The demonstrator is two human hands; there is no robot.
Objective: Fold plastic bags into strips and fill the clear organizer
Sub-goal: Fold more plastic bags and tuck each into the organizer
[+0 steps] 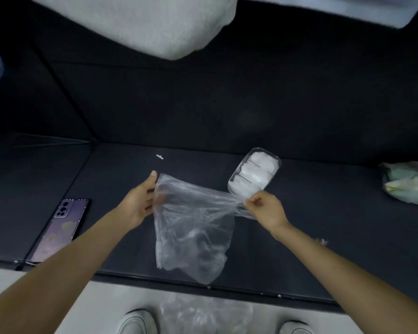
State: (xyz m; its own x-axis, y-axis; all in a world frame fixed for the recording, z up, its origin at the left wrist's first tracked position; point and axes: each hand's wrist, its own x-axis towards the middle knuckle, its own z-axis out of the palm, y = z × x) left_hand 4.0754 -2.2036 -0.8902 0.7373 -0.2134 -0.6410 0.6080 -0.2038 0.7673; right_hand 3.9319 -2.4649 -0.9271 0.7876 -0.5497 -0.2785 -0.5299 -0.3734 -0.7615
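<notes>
Head view looks down on a dark table (299,225) with both arms reaching forward over it. Between the hands a clear plastic bag (193,227) is stretched out in the air, and its lower part hangs down toward the near edge of the table. The left hand (140,201) holds the left upper edge of the bag: the thumb points up at the corner, and the fingers are curled round the edge, partly seen through the plastic. The right hand (266,210) pinches the right end of the bag, where the plastic is gathered into a narrow bunch between thumb and fingers. So the bag lies between the two hands, and both hands touch it.

Just behind the right hand stands the clear organizer (278,162), tilted in the picture, with white folded bags inside its compartments. I cannot tell if the bag touches it.

To the left of the left arm a purple phone (60,230) lies face down on the table. Far to the right lies a crumpled green and white printed bag (408,186). A small white scrap (159,157) lies beyond the left hand. On the floor, between two white shoes (136,321), there is a loose pile of clear bags (203,312).
</notes>
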